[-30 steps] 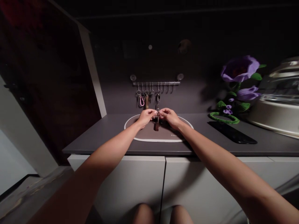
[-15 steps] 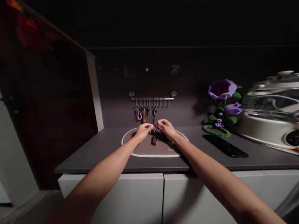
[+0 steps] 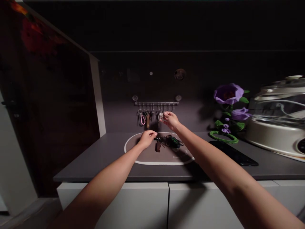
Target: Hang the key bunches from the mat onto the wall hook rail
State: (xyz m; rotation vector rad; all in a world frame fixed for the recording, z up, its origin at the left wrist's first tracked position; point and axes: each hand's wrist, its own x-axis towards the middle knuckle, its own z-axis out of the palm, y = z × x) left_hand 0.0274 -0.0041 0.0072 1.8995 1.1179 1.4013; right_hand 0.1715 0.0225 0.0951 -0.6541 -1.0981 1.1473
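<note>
My right hand is raised in front of the clear hook rack, its fingers pinching a small silver key bunch just below the hooks. Lower down, my left hand hovers over the oval brown mat, thumb and fingers pressed together; what they hold, if anything, cannot be made out. Beside its fingertips, keys with a brown fob lie on the mat. A black key fob with green markings lies to their right.
On the rack hang a pink loop, a brown strap and other keys. To the right on the counter are a black phone, purple knitted flowers and a cream appliance with a clear cover.
My right hand has risen from beside my left hand toward the rack with the silver keys. My left hand stays low over the mat. The keys and black fob on the mat now show more fully.
</note>
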